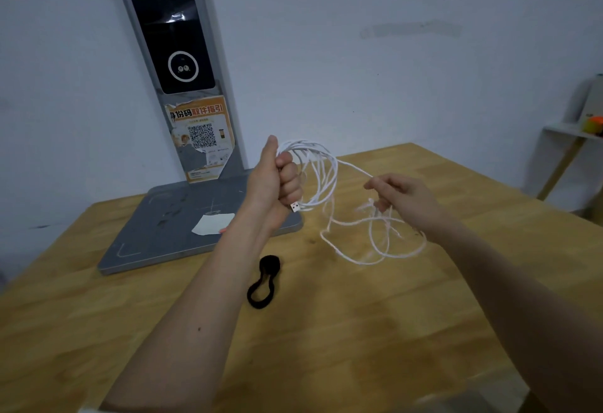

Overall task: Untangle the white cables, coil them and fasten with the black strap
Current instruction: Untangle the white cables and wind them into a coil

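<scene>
Item: black strap [265, 281]. Lies loose on the wooden surface [359, 331], nearest the viewer, between the two forearms; untouched.

Item: right hand [399, 192]. Raised over the surface; fingers [375, 183] pinched together on a single run of the white cables [321, 181], with loose, blurred loops trailing beneath it onto the wood.

Item: left hand [282, 181]. Fingers curled into a fist around a gathered bundle of cable turns, thumb up; a USB plug [295, 206] hangs just below the fist.

Step in hand, by judgement: coiling, partly done, slack still tangled on the surface. Next move likely calls for feeding the pinched run over into the fist as another turn, freeing any crossings first; strapping comes later.

Item: grey stand [182, 226]. Base on the far side of the surface, column rising against the wall.
</scene>
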